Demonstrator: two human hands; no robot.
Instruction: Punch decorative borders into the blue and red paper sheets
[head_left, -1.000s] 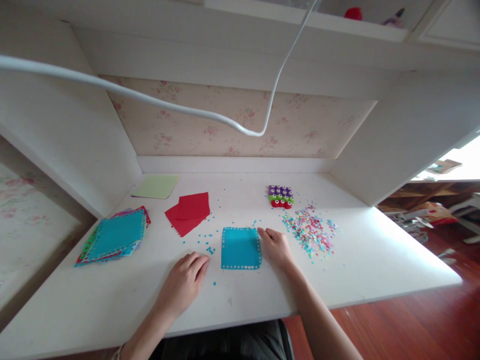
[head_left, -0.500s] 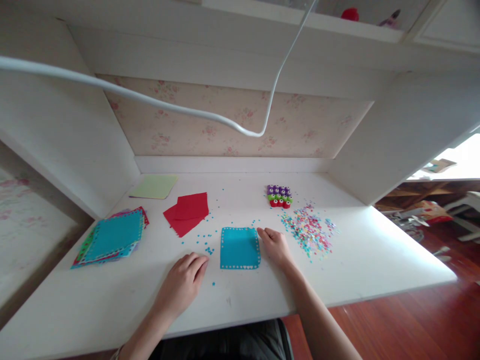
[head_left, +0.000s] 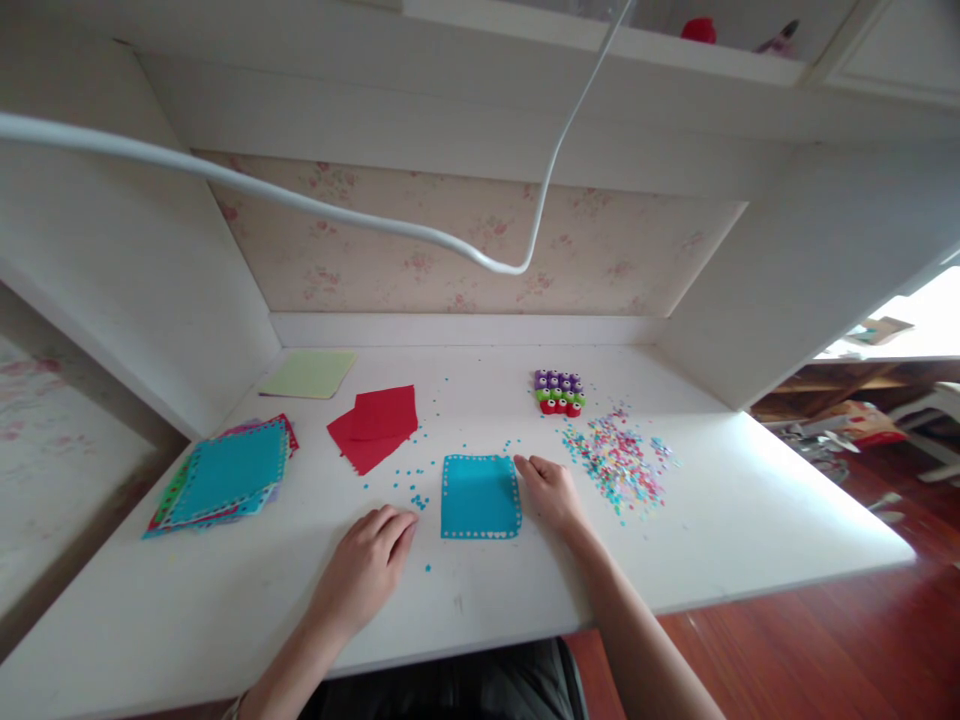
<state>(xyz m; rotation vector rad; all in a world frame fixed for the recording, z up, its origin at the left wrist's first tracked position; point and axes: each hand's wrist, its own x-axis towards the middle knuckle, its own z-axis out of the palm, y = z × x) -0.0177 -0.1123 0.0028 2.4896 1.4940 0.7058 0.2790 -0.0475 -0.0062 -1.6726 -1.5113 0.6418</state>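
Observation:
A square of blue paper (head_left: pixel 480 497) lies flat on the desk between my hands, with small shapes punched along all its edges. Just off its upper right corner rests my right hand (head_left: pixel 550 490), curled into a loose fist, with nothing visible in it. My left hand (head_left: pixel 373 548) lies on the desk to the left of the square, fingers bent and pressed together, holding nothing that I can see. Small blue punched-out bits (head_left: pixel 418 501) are scattered between that hand and the paper. Beyond my right hand stand several small craft punches (head_left: pixel 559 392) in purple, green and red rows.
To the right spreads a heap of multicoloured confetti (head_left: pixel 619 460). Red sheets (head_left: pixel 384 415) overlap at centre left, near a pale green sheet (head_left: pixel 307 373). A stack of punched papers (head_left: pixel 234 470) sits at the far left. Overhead, a white cable (head_left: pixel 375 222) crosses the view.

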